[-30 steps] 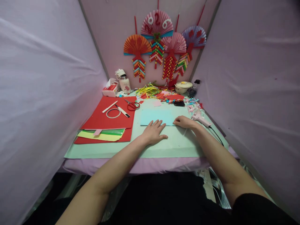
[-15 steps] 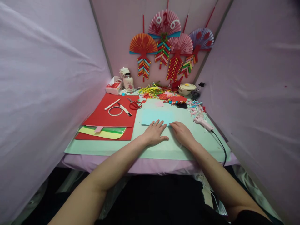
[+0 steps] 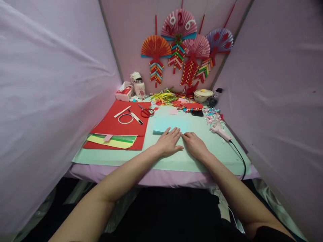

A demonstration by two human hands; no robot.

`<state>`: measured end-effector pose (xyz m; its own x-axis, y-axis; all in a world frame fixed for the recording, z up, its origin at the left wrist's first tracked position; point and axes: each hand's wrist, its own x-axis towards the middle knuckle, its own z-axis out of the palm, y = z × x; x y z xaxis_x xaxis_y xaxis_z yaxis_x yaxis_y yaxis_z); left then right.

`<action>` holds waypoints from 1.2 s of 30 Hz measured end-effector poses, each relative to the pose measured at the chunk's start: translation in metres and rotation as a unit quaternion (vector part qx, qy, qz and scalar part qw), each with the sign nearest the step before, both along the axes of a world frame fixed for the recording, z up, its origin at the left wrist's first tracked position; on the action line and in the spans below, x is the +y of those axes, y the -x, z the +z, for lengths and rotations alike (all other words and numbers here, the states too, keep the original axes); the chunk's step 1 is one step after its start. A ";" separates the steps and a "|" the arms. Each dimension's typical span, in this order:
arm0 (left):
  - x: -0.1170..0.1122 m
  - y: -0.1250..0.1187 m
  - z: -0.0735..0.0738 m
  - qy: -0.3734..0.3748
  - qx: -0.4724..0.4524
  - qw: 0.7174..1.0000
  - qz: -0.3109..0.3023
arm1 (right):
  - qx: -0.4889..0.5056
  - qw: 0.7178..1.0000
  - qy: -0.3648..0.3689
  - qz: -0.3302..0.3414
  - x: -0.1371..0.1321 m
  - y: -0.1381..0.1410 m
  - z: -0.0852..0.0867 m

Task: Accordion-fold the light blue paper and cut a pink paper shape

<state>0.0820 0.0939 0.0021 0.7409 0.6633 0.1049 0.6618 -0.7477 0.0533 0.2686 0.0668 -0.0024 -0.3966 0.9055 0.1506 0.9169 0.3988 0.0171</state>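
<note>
A light blue sheet of paper lies on the pale green mat in front of me. Along its near edge a narrow, darker blue folded strip shows at the left. My left hand rests flat over this edge, fingers stretched out and thumb spread to the right. Close beside it, my right hand is closed, its fingertips pinching the paper's near right edge. Both hands hide much of that edge.
Left are red card sheets bearing scissors, a craft knife, a white pen and a tape ring. A glue gun with a cord lies right. Paper scraps, a bottle and a lidded bowl stand behind.
A darker folded strip now shows along the blue paper's near left edge. My right fingers have curled in more, close to the left hand. The whole view has shifted slightly.
</note>
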 end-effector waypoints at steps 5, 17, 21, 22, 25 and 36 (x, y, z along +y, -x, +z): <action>-0.005 -0.011 -0.001 0.019 0.021 0.999 0.034 | -0.035 0.999 0.013 -0.005 -0.003 0.006 0.006; -0.008 0.005 -0.006 0.056 -0.008 0.996 0.065 | -0.030 0.999 0.008 -0.008 -0.002 0.006 0.004; -0.009 0.016 -0.002 0.064 -0.005 0.995 0.083 | -0.028 1.000 0.008 -0.009 -0.001 0.006 0.003; -0.009 0.020 -0.001 0.066 -0.002 0.994 0.086 | -0.025 1.000 0.008 -0.008 -0.002 0.006 0.003; -0.009 0.031 0.001 0.068 0.003 0.993 0.093 | -0.012 1.000 0.005 -0.012 -0.002 0.006 0.004; -0.002 0.058 -0.002 0.084 0.000 0.992 0.099 | 0.037 0.999 -0.004 -0.018 -0.005 -0.001 0.001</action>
